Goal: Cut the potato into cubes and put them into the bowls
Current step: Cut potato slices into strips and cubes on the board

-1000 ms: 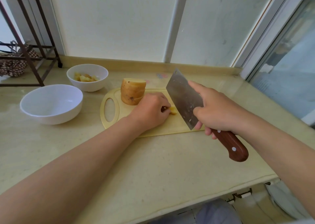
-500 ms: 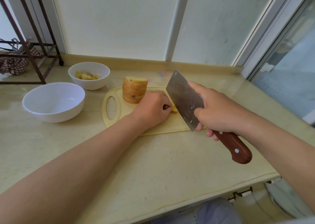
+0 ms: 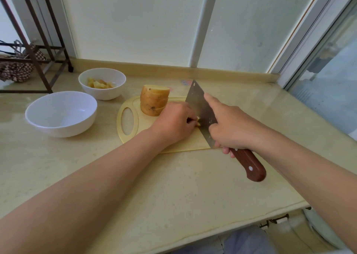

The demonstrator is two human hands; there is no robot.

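right hand (image 3: 231,127) holds cleaver (image 3: 197,102) against potato piece (image 3: 198,119) gripped by left hand (image 3: 173,121)

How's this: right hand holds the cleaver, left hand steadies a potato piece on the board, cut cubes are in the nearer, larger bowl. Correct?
No. The head view shows the cubes in the farther, smaller bowl; the nearer, larger bowl holds none. The rest stands.

Free: counter front (image 3: 173,186); left crowded by large bowl (image 3: 60,113), small bowl (image 3: 102,83); potato stack (image 3: 154,103), cleaver (image 3: 197,101) block board (image 3: 143,123) middle.
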